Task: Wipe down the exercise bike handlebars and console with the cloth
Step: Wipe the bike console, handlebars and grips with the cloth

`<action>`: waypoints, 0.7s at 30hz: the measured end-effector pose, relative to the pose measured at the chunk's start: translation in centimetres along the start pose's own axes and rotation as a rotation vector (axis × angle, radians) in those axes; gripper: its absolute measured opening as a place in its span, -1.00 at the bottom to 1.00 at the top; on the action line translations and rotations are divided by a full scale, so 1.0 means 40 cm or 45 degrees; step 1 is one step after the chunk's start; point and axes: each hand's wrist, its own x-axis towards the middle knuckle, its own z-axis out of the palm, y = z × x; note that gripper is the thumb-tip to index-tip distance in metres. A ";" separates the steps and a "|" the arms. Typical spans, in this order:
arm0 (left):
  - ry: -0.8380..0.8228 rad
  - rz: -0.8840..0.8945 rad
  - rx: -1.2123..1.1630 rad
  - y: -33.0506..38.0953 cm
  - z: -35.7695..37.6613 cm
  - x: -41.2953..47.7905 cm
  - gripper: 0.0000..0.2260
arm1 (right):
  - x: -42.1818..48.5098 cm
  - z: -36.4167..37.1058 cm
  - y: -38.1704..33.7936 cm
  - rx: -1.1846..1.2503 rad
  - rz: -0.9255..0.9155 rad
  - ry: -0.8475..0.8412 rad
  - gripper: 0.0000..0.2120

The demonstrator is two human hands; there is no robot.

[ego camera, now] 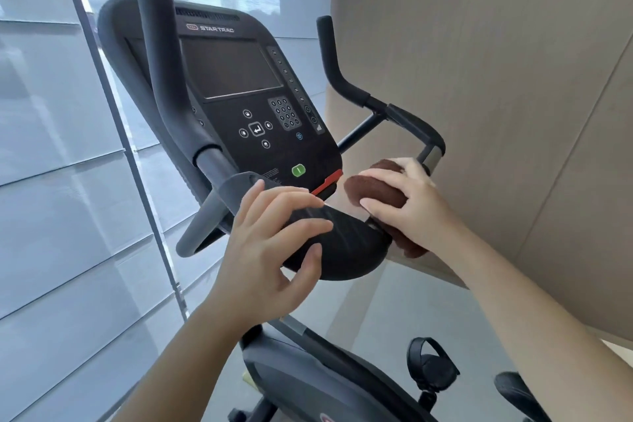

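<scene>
The black console (236, 86) of the exercise bike fills the middle of the view, screen dark, with a green button and a red strip at its lower edge. Black handlebars (161, 79) rise on the left and curve round on the right. My right hand (411, 202) is shut on a brown cloth (375, 188), wrapped round the right handlebar grip just right of the console's bottom corner. My left hand (274, 243) rests with fingers spread on the black tray (346, 247) under the console.
A window with pale blinds (51, 181) and a metal frame stands close on the left. A beige wall (496, 62) is close behind the right handlebar. Below are the bike's body (308, 380) and a strapped pedal (431, 367).
</scene>
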 end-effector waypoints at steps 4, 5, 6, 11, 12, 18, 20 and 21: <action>-0.054 0.003 0.032 0.035 0.014 0.005 -0.81 | 0.047 -0.032 0.056 -0.176 0.048 -0.003 -0.63; -0.057 0.000 0.056 0.043 0.018 0.004 -0.81 | 0.045 -0.029 0.058 -0.168 0.016 -0.013 -0.63; -0.062 -0.008 0.086 0.052 0.023 0.002 -0.81 | 0.040 -0.025 0.057 -0.154 -0.034 -0.026 -0.62; -0.064 -0.098 0.221 0.106 0.058 0.008 -0.80 | 0.011 -0.011 0.036 -0.077 -0.321 -0.114 -0.59; -0.059 -0.121 0.245 0.116 0.065 0.010 -0.80 | 0.013 -0.014 0.040 -0.056 -0.366 -0.137 -0.60; -0.047 -0.229 0.444 0.165 0.115 0.014 -0.81 | 0.078 -0.054 0.098 0.013 -0.304 -0.165 -0.74; -0.051 -0.266 0.512 0.175 0.130 0.010 -0.80 | 0.068 -0.040 0.075 0.029 -0.367 -0.165 -0.76; -0.048 -0.286 0.541 0.179 0.136 0.008 -0.80 | 0.054 -0.028 0.057 0.068 -0.430 -0.170 -0.76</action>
